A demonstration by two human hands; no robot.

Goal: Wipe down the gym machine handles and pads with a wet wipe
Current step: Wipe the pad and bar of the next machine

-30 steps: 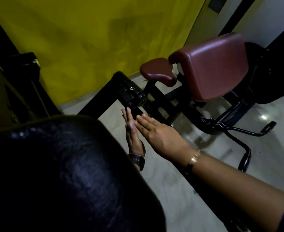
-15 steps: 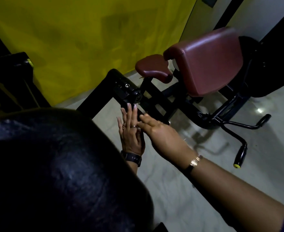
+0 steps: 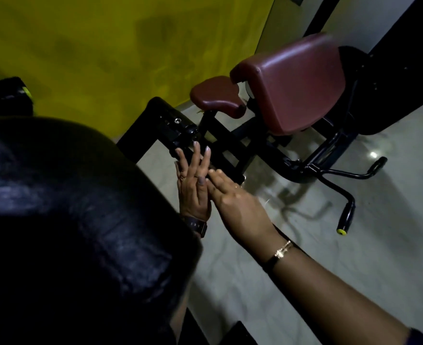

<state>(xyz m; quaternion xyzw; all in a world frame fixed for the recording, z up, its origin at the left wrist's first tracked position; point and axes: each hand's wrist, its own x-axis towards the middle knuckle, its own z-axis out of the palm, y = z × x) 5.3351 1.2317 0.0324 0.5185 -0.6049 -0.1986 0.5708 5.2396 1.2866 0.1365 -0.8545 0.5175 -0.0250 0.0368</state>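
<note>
No wet wipe shows: the left hand (image 3: 193, 188) and right hand (image 3: 237, 202), fingers straight and empty, touch each other at the black machine arm (image 3: 178, 128), so the maroon pads (image 3: 297, 80) beyond them and the handles (image 3: 346, 215) off to their right look not yet wiped.

A gym: maroon padded machine seat (image 3: 297, 83) on black frame (image 3: 330, 148) (yellow wall (image 3: 105, 46) behind).

Floor (image 3: 255, 282): pale, glossy, faintly veined stone below you.
On it: the gym machine's black frame (image 3: 286, 168) stands ahead of you to the right, its curved base resting on the floor.
Reflection: one bright light glint (image 3: 373, 154) just beside that base.
Shadow: the frame's, cast toward you.
</note>
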